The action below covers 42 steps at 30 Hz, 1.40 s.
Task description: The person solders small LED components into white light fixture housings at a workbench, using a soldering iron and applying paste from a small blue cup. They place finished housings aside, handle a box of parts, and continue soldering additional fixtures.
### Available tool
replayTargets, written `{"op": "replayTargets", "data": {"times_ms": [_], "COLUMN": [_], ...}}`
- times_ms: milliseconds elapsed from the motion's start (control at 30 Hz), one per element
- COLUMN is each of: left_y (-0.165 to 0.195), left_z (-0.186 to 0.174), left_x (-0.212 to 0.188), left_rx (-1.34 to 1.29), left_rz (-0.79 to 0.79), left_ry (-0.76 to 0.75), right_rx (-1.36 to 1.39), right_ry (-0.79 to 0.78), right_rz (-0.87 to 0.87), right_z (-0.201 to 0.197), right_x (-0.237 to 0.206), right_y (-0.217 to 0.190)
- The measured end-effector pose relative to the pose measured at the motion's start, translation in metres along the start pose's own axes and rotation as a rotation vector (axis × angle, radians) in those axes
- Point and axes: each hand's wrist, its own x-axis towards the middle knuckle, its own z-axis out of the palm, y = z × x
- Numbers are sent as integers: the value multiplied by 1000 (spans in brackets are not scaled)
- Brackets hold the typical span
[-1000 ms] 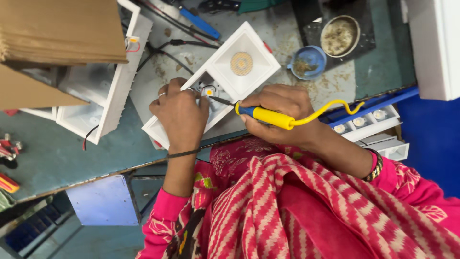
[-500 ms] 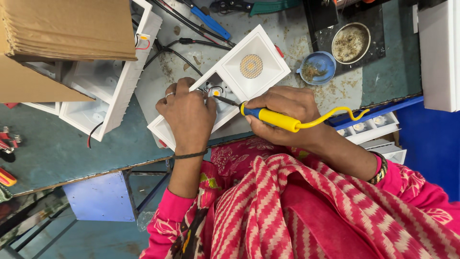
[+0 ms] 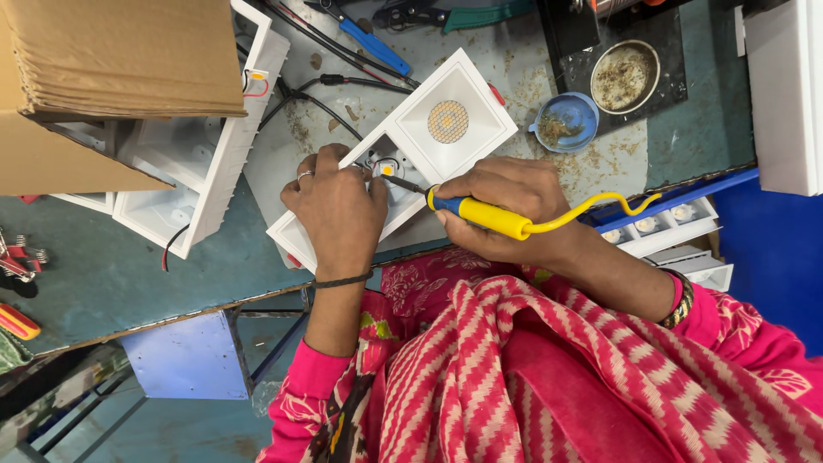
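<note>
While the right hand (image 3: 506, 201) is closed in a pen-style grip around a blue-and-yellow soldering iron (image 3: 480, 214), its metal tip sits at the small lit spot in the open compartment of the white double light housing (image 3: 403, 154). Exact contact point is too small to make out. Left hand (image 3: 339, 210) lies curled over the housing's near end, fingertips pinched right beside the tip; whatever they pinch is hidden under the fingers, can't tell if it's a wire. That hand covers most of the housing's lower half. The 2nd compartment, further up, shows a round yellowish dotted disc (image 3: 447, 121).

Housing lies diagonally on the grey worktop (image 3: 103, 274), near its front edge. Yellow coiled cord (image 3: 600, 210) leaves the iron's rear toward the right and drops out of sight behind the edge.

Nearby:
- small blue bowl (image 3: 566, 122) with brownish residue, just right of the housing
- round metal tin (image 3: 624, 77) on a dark tray, contents unclear
- black cables (image 3: 343, 86) run from the top toward the housing, ends hidden
- blue-handled tool (image 3: 373, 47) at top, partly cut off
- more white housings (image 3: 197, 163) stacked at left, half hidden under a cardboard box (image 3: 120, 60)

Red-and-pink patterned garment (image 3: 557, 369) fills the lower frame and hides everything below the worktop there.
</note>
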Motion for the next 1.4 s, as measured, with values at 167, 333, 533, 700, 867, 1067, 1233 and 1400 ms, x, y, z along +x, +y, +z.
{"op": "replayTargets", "data": {"times_ms": [167,333,533,700,867,1067,1233,1400], "left_y": [-1,-2,-3,-3,-3,-3,-4,-4], "left_z": [0,-1,0,0,1,1,0,0], "left_x": [0,-1,-1,-2,-2,-2,-2,-1], "left_rx": [13,15,20,24,26,25,23,25], "left_rz": [-9,-5,-3,1,2,3,0,5], "left_ry": [-16,-15,-12,-14,-3,11,5,-3], "right_rx": [-10,-6,6,1,-13,-16,-11,-20], "right_ry": [-27,-15,-16,-25,-36,-35,-39,-16], "right_rz": [19,8,11,5,11,-7,-10,-7], "right_z": [0,0,1,1,0,0,1,-3], "right_x": [2,2,3,3,5,7,8,6], "right_y": [-2,-5,-5,-5,-6,-9,-9,-10]}}
